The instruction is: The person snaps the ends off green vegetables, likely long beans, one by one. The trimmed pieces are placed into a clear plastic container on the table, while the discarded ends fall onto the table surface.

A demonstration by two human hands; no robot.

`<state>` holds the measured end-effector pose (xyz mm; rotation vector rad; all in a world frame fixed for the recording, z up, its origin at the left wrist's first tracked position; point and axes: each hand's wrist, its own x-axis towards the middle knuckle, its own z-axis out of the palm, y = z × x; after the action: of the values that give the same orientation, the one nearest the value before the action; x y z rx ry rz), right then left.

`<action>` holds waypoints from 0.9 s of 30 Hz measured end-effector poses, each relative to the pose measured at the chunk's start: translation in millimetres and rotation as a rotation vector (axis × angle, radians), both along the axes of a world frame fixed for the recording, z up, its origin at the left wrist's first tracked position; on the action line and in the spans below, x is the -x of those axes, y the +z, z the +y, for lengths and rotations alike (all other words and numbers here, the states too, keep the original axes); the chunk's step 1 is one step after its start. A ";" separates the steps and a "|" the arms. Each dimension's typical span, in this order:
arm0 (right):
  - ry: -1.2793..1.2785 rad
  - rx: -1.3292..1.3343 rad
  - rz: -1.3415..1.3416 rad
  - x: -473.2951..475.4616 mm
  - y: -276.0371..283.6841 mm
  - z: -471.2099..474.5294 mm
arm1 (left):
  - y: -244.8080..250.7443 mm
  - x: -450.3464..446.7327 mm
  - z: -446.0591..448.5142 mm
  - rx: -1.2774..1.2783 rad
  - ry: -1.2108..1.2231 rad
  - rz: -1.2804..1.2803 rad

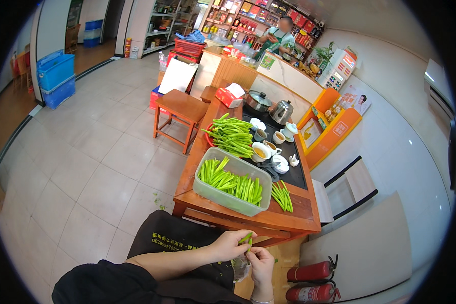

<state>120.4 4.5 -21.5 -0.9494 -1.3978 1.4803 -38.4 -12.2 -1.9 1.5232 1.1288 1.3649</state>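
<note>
Above my lap, my left hand (230, 245) pinches a short piece of green vegetable stalk (245, 238). The fingertips of my right hand (261, 262) close on the stalk's lower end, just below the left fingers. A clear plastic bag (241, 269) shows under the hands, partly hidden by them. Beyond my knees, a translucent plastic tub (232, 201) with cut green stalks (231, 182) stands at the near end of a wooden tea table (302, 214). Behind it, long stalks (230, 133) are heaped over a red basket (209, 136). A small bunch of stalks (282, 195) lies right of the tub.
Teaware, including a gaiwan (290, 130), a pot (257, 102) and a kettle (281, 112), covers the tea tray. A wooden stool (180, 108) stands left. Two fire extinguishers (311, 271) are at lower right. A person (279, 36) stands behind the counter (285, 76).
</note>
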 end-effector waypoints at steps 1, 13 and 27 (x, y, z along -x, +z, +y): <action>0.012 -0.087 -0.062 -3.8 -2.0 0.9 | 3.1 0.6 -0.9 0.089 -0.005 -0.027; -0.037 -0.071 0.122 4.9 10.6 -4.4 | -1.8 -5.2 -0.6 -0.005 -0.029 -0.019; -0.081 -0.332 0.041 26.6 54.9 17.3 | 30.2 5.2 19.6 -0.155 -0.068 -0.147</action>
<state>93.8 21.8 33.4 -0.7516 -1.4993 1.1558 -43.6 7.4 28.4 1.5272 0.8908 1.5206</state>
